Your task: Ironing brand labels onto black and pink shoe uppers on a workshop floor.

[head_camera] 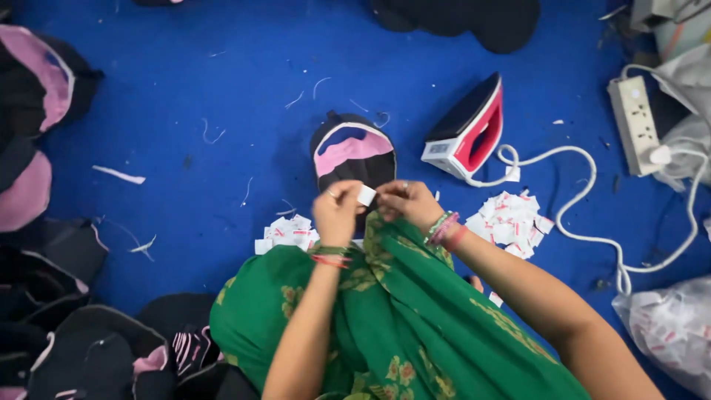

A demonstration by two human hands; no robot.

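A small white label [366, 195] is pinched between both hands above my lap. My left hand [337, 211] grips its left side and my right hand [407, 204] its right edge, bangles on both wrists. Just beyond them a black and pink cloth piece [349, 152] lies on the blue mat [222, 89]. Piles of white and red labels rest on either side: one [287, 232] by my left hand, a bigger one [512, 220] by my right wrist. Green patterned cloth [385, 318] covers my knees.
A red and white electric iron [470, 130] stands on its side at the right, its white cord [592, 237] looping to a power strip [635, 122]. Black and pink cloth pieces [37, 89] are stacked at the left and bottom left. A plastic bag [670, 330] lies at the bottom right.
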